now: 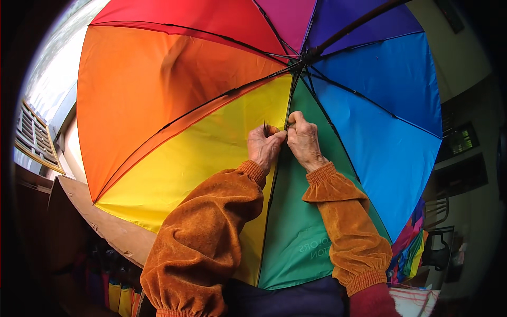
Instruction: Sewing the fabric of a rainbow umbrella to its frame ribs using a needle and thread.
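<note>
An opened rainbow umbrella [211, 142] spreads before me with its inner side and black ribs showing. My left hand [264, 145] is closed, with the dark pointed tips of a small tool [266, 128] sticking up from its fingers; the rest of the tool is hidden. Close beside it, my right hand [303, 140] pinches at the rib [288, 113] between the yellow panel and the green panel [306, 227]. What lies between the right fingertips is too small to make out. The fingertips of both hands nearly meet there.
The umbrella's dark shaft [359, 24] slants from the hub to the upper right. A brown board [111, 219] lies under the left rim. More colourful folded fabric [414, 248] is at the lower right, near a chair [437, 211]. A bright window stands at the upper left.
</note>
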`<state>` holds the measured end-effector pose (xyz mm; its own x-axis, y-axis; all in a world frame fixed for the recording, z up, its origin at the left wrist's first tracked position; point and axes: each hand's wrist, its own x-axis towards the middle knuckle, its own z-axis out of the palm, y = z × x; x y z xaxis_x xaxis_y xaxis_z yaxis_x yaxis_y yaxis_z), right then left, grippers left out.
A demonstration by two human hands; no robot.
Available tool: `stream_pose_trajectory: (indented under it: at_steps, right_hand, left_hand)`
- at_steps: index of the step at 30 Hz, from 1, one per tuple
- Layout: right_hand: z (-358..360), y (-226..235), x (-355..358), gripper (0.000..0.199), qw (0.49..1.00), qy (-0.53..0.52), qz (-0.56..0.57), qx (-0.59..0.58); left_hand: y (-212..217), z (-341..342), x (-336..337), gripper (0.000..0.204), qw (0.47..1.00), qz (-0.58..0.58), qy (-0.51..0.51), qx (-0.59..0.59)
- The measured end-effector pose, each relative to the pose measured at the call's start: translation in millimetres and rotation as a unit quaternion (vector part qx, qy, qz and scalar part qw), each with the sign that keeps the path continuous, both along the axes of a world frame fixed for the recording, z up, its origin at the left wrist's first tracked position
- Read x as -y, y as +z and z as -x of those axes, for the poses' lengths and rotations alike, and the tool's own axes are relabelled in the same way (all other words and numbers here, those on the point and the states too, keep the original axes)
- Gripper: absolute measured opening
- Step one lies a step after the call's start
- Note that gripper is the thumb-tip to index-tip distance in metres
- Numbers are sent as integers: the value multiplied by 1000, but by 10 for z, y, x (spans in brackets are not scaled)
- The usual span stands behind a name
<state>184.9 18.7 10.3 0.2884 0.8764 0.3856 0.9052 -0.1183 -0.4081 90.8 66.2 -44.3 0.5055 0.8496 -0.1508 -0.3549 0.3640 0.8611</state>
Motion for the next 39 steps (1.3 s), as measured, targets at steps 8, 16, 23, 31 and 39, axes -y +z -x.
stream_pose_trajectory:
  at_steps: [8,16,23,31,39]
  right_hand:
    - [-51,-54,-164,9,993,61,0,102]
    - [167,661,-175,15,949,-7,-205,-240]
    - [66,1993,147,12,877,138,-231,-398]
    - [12,1790,-184,10,891,138,-207,-381]
    - [-223,303,-21,11,985,138,68,84]
  left_hand:
    - [-71,-53,27,16,996,-60,34,-60]
    - [-231,-42,-45,16,991,-95,52,-72]
    - [8,29,-27,18,967,-215,38,-131]
    - [143,11,-186,22,949,-302,49,-72]
    - [193,142,-208,14,999,4,-17,28]
